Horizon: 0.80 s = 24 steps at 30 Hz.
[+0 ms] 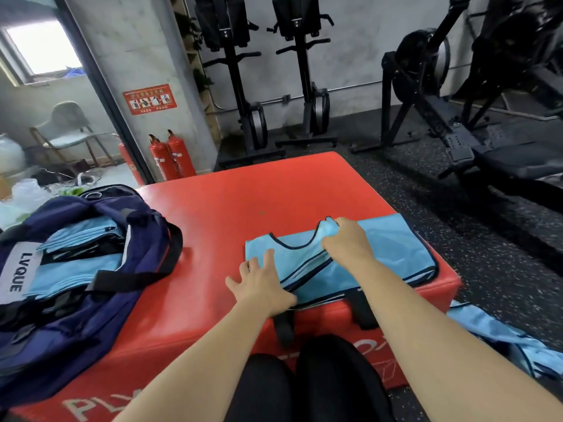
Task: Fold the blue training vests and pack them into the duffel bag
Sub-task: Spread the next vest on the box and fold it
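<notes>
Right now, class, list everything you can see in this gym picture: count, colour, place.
light blue mesh vest with dark trim: one, on the red box, right side, being folded
red padded plyo box: one, centre
navy fabric duffel bag: one, open, on the box's left side
folded light blue vests: several, inside the bag
loose light blue vests: a heap, on the floor to the right
red fire extinguishers: at least two, by the wall
black rowing machines: several, at the back
left hand: flat on the vest
right hand: grip on the vest's fabric
</notes>
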Each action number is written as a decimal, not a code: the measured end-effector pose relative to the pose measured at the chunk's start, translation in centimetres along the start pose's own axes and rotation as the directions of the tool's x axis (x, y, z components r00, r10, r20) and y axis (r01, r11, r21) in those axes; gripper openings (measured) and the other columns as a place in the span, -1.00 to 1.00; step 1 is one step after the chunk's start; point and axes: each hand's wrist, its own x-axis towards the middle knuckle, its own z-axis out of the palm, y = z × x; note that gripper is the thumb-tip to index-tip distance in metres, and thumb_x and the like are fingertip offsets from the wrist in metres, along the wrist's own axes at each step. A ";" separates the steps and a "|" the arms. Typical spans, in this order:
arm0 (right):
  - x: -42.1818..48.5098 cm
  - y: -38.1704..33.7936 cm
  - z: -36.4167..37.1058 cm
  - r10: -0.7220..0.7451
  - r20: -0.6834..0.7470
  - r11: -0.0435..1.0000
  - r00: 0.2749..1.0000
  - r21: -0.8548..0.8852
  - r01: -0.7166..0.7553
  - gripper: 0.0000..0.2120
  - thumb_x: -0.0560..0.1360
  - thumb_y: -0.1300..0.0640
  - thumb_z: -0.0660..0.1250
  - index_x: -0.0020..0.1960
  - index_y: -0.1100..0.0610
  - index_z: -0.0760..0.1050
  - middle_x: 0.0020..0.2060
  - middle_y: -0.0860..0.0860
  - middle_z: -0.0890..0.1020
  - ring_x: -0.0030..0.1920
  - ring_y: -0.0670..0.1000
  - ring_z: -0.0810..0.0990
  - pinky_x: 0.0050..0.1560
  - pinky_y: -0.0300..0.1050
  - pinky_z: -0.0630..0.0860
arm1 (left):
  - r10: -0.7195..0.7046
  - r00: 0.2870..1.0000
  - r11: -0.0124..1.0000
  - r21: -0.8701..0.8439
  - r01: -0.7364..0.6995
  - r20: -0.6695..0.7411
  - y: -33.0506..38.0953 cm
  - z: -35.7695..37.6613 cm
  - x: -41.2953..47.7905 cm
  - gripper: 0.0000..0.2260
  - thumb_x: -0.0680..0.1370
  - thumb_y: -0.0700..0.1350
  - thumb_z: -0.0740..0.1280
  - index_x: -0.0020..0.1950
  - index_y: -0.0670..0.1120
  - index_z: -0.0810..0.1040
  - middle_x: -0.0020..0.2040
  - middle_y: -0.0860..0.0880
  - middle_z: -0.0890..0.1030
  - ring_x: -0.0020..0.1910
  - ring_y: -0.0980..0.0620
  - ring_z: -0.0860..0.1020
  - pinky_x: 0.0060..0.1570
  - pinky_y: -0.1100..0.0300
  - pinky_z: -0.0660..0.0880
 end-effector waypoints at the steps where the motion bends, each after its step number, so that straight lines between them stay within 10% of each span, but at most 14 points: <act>1: 0.1 0.4 -0.2 0.004 0.003 1.000 1.000 -0.003 -0.004 -0.94 0.44 0.22 0.23 -0.14 0.11 0.35 -0.24 0.01 0.48 -0.22 0.12 0.48 -0.34 -0.12 0.32 | -0.002 1.000 1.000 0.022 0.002 0.002 0.3 0.3 0.1 -0.06 0.30 0.08 0.42 0.53 0.14 -0.08 0.47 -0.04 0.19 0.50 -0.11 0.08 0.39 -0.32 0.07; 11: 2.1 11.0 -8.0 0.165 -0.221 0.972 0.961 -0.131 -0.197 -0.73 0.47 0.24 0.26 0.17 0.17 0.45 0.12 0.20 0.58 0.12 0.23 0.55 0.03 0.00 0.43 | 0.127 0.991 0.931 0.352 -0.100 -0.053 5.2 1.7 -0.2 -0.14 0.42 -0.08 0.35 0.57 0.02 -0.13 0.47 -0.15 0.16 0.48 -0.16 0.12 0.46 -0.24 0.01; 17: 1.8 13.4 -7.6 0.228 -0.178 0.969 0.957 -0.054 -0.241 -0.82 0.45 0.18 0.30 0.04 0.12 0.44 0.00 0.12 0.58 -0.03 0.16 0.52 -0.02 0.00 0.44 | 0.176 0.962 0.969 0.134 -0.206 0.210 5.6 4.2 0.4 -0.16 0.48 -0.24 0.16 0.57 0.03 -0.32 0.57 -0.15 -0.29 0.54 -0.11 -0.33 0.51 -0.07 -0.26; 24: 2.3 13.3 -9.0 0.212 -0.205 0.977 0.956 0.015 -0.213 -0.81 0.43 0.17 0.34 0.04 0.16 0.50 -0.07 0.07 0.58 -0.09 0.10 0.49 -0.10 -0.09 0.39 | 0.265 0.943 0.947 0.130 -0.294 0.202 4.7 5.3 0.4 -0.02 0.32 0.08 0.24 0.56 0.12 -0.35 0.55 -0.11 -0.38 0.51 -0.09 -0.42 0.49 -0.09 -0.33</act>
